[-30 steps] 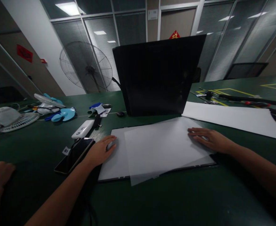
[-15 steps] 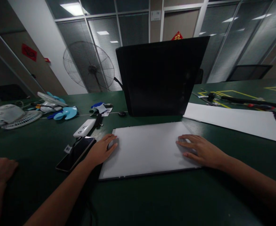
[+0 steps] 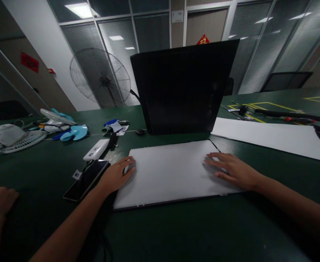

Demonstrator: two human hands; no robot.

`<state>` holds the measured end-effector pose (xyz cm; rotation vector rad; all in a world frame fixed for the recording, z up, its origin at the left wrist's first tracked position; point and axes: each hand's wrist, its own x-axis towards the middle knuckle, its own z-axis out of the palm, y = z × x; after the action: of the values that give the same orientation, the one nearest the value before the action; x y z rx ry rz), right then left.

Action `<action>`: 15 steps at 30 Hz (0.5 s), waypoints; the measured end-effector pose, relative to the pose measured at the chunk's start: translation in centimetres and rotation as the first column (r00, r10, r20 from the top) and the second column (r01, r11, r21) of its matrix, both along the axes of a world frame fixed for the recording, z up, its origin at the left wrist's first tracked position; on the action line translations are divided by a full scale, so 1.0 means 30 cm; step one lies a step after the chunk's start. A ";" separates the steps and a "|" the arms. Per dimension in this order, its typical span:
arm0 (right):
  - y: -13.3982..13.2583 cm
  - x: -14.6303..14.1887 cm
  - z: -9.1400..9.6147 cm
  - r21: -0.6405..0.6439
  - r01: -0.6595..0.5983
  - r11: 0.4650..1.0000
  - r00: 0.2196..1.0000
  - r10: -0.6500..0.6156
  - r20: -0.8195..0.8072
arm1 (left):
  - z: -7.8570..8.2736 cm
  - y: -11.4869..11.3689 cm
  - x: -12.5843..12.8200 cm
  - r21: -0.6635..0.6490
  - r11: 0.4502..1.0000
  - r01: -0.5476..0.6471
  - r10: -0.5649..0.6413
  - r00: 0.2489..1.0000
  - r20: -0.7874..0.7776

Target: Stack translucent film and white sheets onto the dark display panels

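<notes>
A white rectangular panel (image 3: 168, 174) with a thin dark edge lies flat on the dark green table in front of me. My left hand (image 3: 117, 174) rests at its left edge, thumb and fingers apart, fingertips touching the white surface. Over the right side of the panel, my right hand (image 3: 230, 169) is spread, palm down, with its fingers pointing inward; it covers part of the right edge. Neither hand is wrapped round anything. Left of my left hand lie a dark smartphone (image 3: 87, 180) and a white device (image 3: 96, 149).
A large black panel (image 3: 185, 87) stands upright behind the white one. A long white sheet (image 3: 263, 138) and cables (image 3: 285, 114) lie at right. Fan parts (image 3: 75, 132) lie at left. Another person's hand (image 3: 1, 200) rests at the left edge.
The view has shifted slightly, moving the scene a little left. My right hand sits slightly farther right against the scene, and more of the panel's lower right edge shows. The left hand stays in place.
</notes>
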<state>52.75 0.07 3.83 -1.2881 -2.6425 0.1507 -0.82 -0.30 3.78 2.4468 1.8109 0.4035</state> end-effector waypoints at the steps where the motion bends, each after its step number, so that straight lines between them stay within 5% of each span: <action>1: 0.024 0.038 -0.003 0.031 0.060 0.998 0.998 -0.060 -0.002 | -0.001 0.002 -0.001 0.004 1.000 0.001 -0.001 1.000 0.003; 6: 0.154 0.329 -0.051 0.158 0.449 0.879 0.890 -0.455 0.005 | 0.000 0.004 -0.002 0.002 1.000 0.004 -0.004 1.000 -0.011; 9: 0.200 0.479 -0.086 0.090 0.666 0.740 0.739 -0.672 0.052 | 0.013 0.000 0.004 -0.003 1.000 -0.003 0.003 1.000 -0.024; 12: 0.209 0.538 -0.094 0.030 0.766 0.642 0.640 -0.766 0.068 | 0.024 -0.006 0.011 -0.005 1.000 -0.012 0.011 0.999 -0.032; 15: 0.194 0.529 -0.077 0.038 0.787 0.616 0.612 -0.787 0.079 | 0.023 -0.008 0.010 -0.016 1.000 -0.012 0.011 0.999 -0.033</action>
<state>68.61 5.91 1.52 -2.3585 -1.8493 -0.0497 -0.52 -0.52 4.46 2.4478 1.8343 0.3500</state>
